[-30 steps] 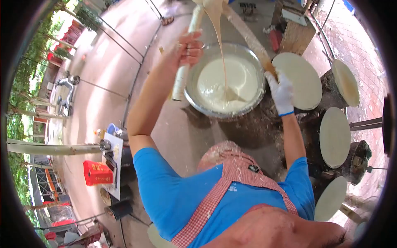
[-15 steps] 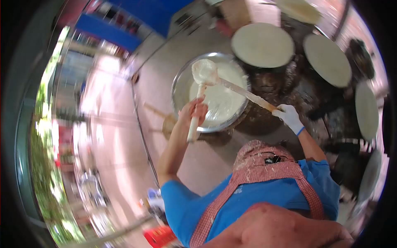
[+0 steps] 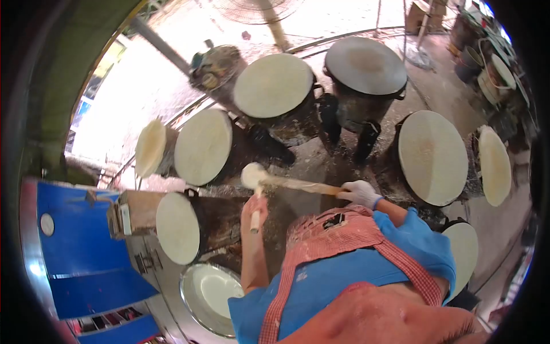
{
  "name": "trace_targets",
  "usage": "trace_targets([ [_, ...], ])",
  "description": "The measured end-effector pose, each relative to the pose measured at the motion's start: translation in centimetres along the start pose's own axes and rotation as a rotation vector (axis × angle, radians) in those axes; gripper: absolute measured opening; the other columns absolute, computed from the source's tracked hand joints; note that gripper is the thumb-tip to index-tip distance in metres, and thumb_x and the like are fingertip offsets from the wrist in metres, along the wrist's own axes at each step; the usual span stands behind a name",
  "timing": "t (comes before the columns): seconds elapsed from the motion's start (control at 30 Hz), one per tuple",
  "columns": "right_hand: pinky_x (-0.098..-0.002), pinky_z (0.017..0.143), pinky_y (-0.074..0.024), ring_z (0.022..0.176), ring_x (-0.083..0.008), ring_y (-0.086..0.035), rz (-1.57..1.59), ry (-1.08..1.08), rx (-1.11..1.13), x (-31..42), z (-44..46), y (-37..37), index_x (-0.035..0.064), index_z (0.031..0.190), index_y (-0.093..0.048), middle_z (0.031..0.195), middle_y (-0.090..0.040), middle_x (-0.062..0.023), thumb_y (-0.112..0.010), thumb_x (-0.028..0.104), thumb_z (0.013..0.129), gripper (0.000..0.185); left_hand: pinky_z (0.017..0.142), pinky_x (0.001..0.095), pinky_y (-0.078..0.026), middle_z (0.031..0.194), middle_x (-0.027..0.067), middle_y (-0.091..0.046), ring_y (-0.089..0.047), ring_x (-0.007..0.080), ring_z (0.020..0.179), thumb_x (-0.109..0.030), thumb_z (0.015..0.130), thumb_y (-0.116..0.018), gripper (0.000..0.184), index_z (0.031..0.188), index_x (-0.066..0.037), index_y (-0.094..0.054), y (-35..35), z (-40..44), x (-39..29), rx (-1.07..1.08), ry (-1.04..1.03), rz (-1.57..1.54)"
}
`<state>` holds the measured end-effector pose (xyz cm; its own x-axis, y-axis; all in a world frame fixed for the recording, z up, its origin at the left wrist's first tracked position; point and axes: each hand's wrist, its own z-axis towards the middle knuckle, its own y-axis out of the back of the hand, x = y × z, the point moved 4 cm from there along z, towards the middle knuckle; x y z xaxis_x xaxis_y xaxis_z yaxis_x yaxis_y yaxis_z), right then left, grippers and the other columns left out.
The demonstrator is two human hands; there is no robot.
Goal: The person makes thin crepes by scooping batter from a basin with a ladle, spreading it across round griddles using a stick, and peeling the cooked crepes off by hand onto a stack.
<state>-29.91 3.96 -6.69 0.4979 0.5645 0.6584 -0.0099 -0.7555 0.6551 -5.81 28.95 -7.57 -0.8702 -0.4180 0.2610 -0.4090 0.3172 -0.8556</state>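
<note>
My left hand (image 3: 255,211), bare, is wrapped round the pale handle of a ladle (image 3: 254,175), whose round head is coated in white batter. In my gloved right hand (image 3: 360,193) is the end of a long flat stick (image 3: 303,185); its far end meets the ladle head. Beyond them, pale round layers lie on griddles, one at the centre (image 3: 274,86) and one left of it (image 3: 203,147). A dark griddle (image 3: 366,64) shows only a brownish patch. Lower left, a metal basin (image 3: 184,289) holds white batter.
More covered griddles stand at the right (image 3: 433,158), far right (image 3: 494,166) and left (image 3: 177,228). A blue panel (image 3: 80,229) is at far left. A cluttered drum (image 3: 216,67) stands behind, with a pole (image 3: 274,26) beyond. Buckets (image 3: 470,62) are upper right.
The view has swung round from the basin to the griddles, and the basin now sits lower left. Both hands, still gripping ladle and stick, have moved away from above it. The hanging batter strand is gone.
</note>
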Motion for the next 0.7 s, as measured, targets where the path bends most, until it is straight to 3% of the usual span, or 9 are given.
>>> trace_targets([
  [0.07,-0.039,0.062,-0.0457,0.071,-0.0329,-0.059,0.158,-0.137,-0.236,-5.4,-3.6,3.9,0.0111,0.087,-0.064,0.074,-0.061,-0.0166,-0.059,0.043,0.074,0.035,0.034,0.0185,-0.04,0.084,0.0222,-0.054,-0.036,0.0093,0.033,-0.012,0.091,-0.039,0.031,0.114,0.009,-0.037,-2.5,8.5,4.4,0.075,0.158,0.018],
  [0.17,-0.0365,0.059,-0.0469,0.068,-0.031,-0.06,-0.055,-0.281,-0.617,-12.2,-8.3,9.3,0.0086,0.085,-0.064,0.075,-0.061,-0.0164,-0.061,0.038,0.074,0.032,0.031,0.0144,-0.033,0.062,0.0021,-0.04,-0.033,0.0043,0.039,-0.012,0.09,-0.046,0.027,0.109,0.007,-0.041,-8.4,19.9,11.1,0.088,0.219,0.47],
  [0.27,-0.0354,0.06,-0.0474,0.066,-0.0249,-0.063,-0.24,-0.494,-0.833,-13.8,-10.8,14.5,0.0057,0.083,-0.063,0.07,-0.06,-0.0183,-0.059,0.034,0.077,0.029,0.029,0.015,-0.026,0.057,-0.0034,-0.031,-0.028,0.0026,0.038,-0.01,0.088,-0.049,0.02,0.106,-0.005,-0.048,-16.0,27.2,18.1,0.043,0.55,0.442],
  [0.33,-0.0353,0.062,-0.0472,0.071,-0.0237,-0.063,0.124,-0.703,-0.998,-16.0,-10.7,17.1,0.004,0.085,-0.063,0.07,-0.061,-0.018,-0.058,0.032,0.078,0.029,0.03,0.0149,-0.024,0.054,-0.0036,-0.029,-0.028,0.0031,0.038,-0.009,0.086,-0.051,0.02,0.104,-0.016,-0.046,-19.0,33.2,20.5,0.135,0.715,0.595],
  [0.4,-0.0357,0.063,-0.0469,0.073,-0.0228,-0.063,0.193,-0.712,-1.09,-15.5,-8.5,20.0,0.0031,0.093,-0.063,0.073,-0.063,-0.0154,-0.057,0.027,0.08,0.028,0.03,0.0166,-0.024,0.052,-0.0036,-0.029,-0.028,0.0046,0.037,-0.009,0.084,-0.054,0.027,0.102,-0.023,-0.04,-21.0,39.8,21.9,0.135,0.522,1.035],
  [0.47,-0.037,0.062,-0.0465,0.071,-0.024,-0.063,0.036,-0.241,-1.389,-12.3,-5.1,23.1,0.0037,0.099,-0.061,0.078,-0.064,-0.0131,-0.056,0.025,0.081,0.028,0.029,0.0195,-0.024,0.053,-0.0022,-0.031,-0.029,0.0064,0.036,-0.007,0.082,-0.054,0.034,0.104,-0.025,-0.036,-22.4,44.5,24.5,0.171,0.522,1.201],
  [0.57,-0.035,0.067,-0.047,0.075,-0.0246,-0.063,-0.003,-0.321,-1.248,-12.5,2.3,24.6,0.0069,0.106,-0.059,0.089,-0.064,-0.0134,-0.056,0.025,0.081,0.031,0.029,0.0206,-0.024,0.054,-0.0006,-0.032,-0.028,0.0064,0.036,-0.003,0.08,-0.05,0.038,0.109,-0.024,-0.035,-21.4,51.0,26.7,0.105,0.377,1.497],
  [0.67,-0.0388,0.065,-0.0465,0.078,-0.0327,-0.059,-0.229,-0.767,-0.955,-16.0,6.7,23.9,0.0146,0.106,-0.059,0.083,-0.062,-0.0154,-0.057,0.032,0.078,0.033,0.035,0.0296,-0.038,0.058,0.0075,-0.043,-0.045,0.0163,0.041,0.0,0.078,-0.044,0.052,0.122,-0.024,-0.033,-16.6,59.7,26.3,0.092,0.419,1.634],
  [0.7,-0.0396,0.063,-0.0461,0.075,-0.033,-0.059,-0.148,-0.754,-0.981,-16.2,6.6,23.7,0.0151,0.106,-0.06,0.081,-0.062,-0.0162,-0.057,0.03,0.078,0.032,0.046,0.0344,-0.043,0.063,0.0113,-0.048,-0.052,0.0229,0.052,-0.001,0.077,-0.043,0.057,0.128,-0.024,-0.03,-17.8,60.2,24.8,0.223,-0.093,2.198],
])
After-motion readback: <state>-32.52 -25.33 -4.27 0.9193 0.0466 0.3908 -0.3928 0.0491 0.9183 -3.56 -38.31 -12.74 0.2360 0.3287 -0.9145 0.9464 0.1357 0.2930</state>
